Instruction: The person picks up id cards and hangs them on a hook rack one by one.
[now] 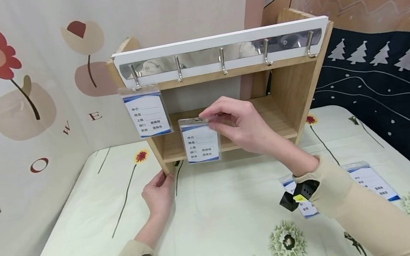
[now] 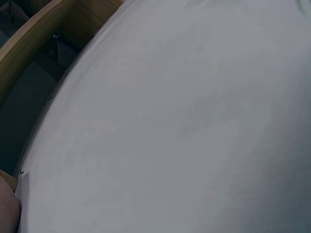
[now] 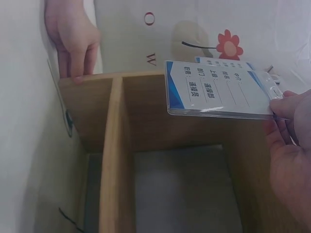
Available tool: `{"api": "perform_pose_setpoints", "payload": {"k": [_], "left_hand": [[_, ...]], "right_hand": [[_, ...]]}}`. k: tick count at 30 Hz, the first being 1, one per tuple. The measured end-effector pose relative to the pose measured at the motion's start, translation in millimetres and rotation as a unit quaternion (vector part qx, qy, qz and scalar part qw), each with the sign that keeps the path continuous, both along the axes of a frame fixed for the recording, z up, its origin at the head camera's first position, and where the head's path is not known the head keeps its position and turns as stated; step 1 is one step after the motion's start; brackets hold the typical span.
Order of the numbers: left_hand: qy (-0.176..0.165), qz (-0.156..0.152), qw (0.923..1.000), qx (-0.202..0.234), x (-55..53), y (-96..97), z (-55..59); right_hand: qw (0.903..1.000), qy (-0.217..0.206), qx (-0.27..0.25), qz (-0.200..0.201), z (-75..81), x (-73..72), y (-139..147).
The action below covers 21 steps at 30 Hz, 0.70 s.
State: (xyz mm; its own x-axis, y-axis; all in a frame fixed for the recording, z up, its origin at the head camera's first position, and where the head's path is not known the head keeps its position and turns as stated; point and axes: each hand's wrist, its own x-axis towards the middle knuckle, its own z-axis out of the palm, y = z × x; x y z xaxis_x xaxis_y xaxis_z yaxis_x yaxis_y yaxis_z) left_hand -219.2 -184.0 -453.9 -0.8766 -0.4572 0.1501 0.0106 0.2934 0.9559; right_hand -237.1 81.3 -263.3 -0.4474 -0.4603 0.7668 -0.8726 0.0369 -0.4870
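Observation:
My right hand (image 1: 240,124) pinches the top edge of a clear badge holder (image 1: 201,144) with a printed white and blue card. The badge hangs upright in front of the wooden shelf (image 1: 293,84), below its row of metal hooks (image 1: 222,61). At the shelf's lower left corner, my left hand (image 1: 158,194) grips the end of the side panel; the right wrist view shows these fingers (image 3: 77,63) on its edge. Another badge (image 1: 147,115) hangs from the leftmost hook. The left wrist view has only a sliver of hand (image 2: 8,208) and part of the shelf (image 2: 29,39).
Two more badges lie on the tablecloth (image 1: 214,211) at right: one badge (image 1: 372,180) shows mostly, the other (image 1: 307,209) is partly hidden under my right wrist. Behind the shelf hang a flower-printed curtain (image 1: 176,8) and a dark tree-printed cloth (image 1: 387,94).

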Motion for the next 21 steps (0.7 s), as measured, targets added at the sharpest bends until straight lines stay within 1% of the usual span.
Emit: {"api": "perform_pose_setpoints", "payload": {"k": [7, 13, 21], "left_hand": [[-0.001, 0.002, 1.0000, -0.005, 0.3, -0.8, -0.6], [-0.005, -0.005, 1.0000, 0.003, 0.8, 0.4, 0.4], [0.003, -0.004, 1.0000, 0.008, 1.1, 1.6, 1.6]], "right_hand": [[0.9998, 0.019, -0.010, -0.005, 9.4, -4.1, -6.6], [0.9993, 0.030, -0.021, -0.004, 16.0, -9.1, -11.3], [0.9976, 0.057, -0.037, -0.008, 33.1, -12.9, -15.3]]}}
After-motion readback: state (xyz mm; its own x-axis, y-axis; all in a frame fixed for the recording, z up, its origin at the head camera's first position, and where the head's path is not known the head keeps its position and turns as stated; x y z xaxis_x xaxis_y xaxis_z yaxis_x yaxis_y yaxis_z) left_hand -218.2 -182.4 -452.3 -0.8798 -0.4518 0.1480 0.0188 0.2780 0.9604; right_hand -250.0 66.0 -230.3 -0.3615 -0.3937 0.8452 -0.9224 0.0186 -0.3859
